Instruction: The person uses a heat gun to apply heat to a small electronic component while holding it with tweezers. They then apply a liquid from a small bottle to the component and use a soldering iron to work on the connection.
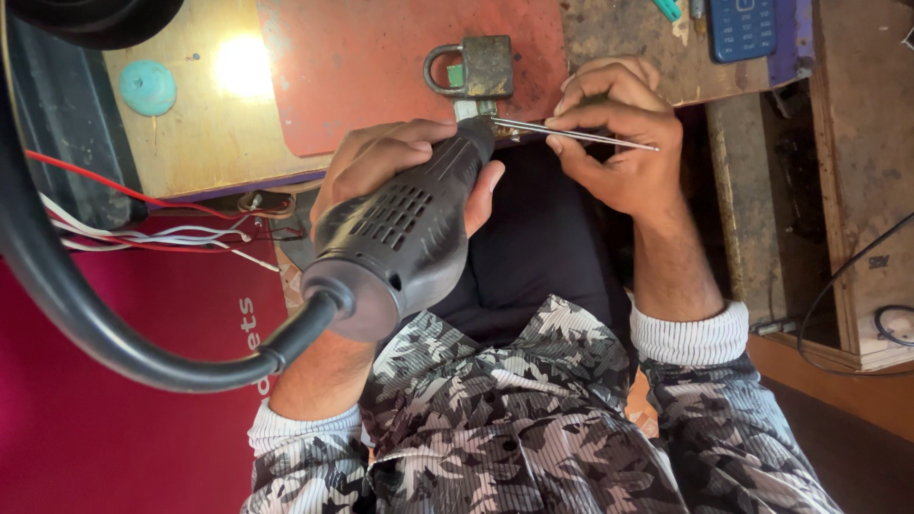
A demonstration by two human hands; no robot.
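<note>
a dark grey rotary tool (405, 238), thick black cable trailing, points its tip at a thin metal rod (581, 136) lying nearly level.

Rotary tool: the dark grey plastic rotary tool (405, 243) in your left hand (381, 157) has a ribbed, slotted body and a black rubber cable (114, 328).
Rod: your right hand (624, 133) pinches a thin silver metal rod (581, 136).
Padlock: your dull brass square padlock (481, 67) carries a grey steel shackle.
Mat: your faded red flat mat (381, 57) lies on the tan wooden bench (205, 143).
Disc: you see a small turquoise round disc (148, 88).
Wires: your loose thin wires (143, 233) are red and white.
Sleeves: your grey-and-white camouflage sleeves (724, 419) end in white ribbed cuffs.
Phone: you have a blue keypad phone (743, 27).
</note>
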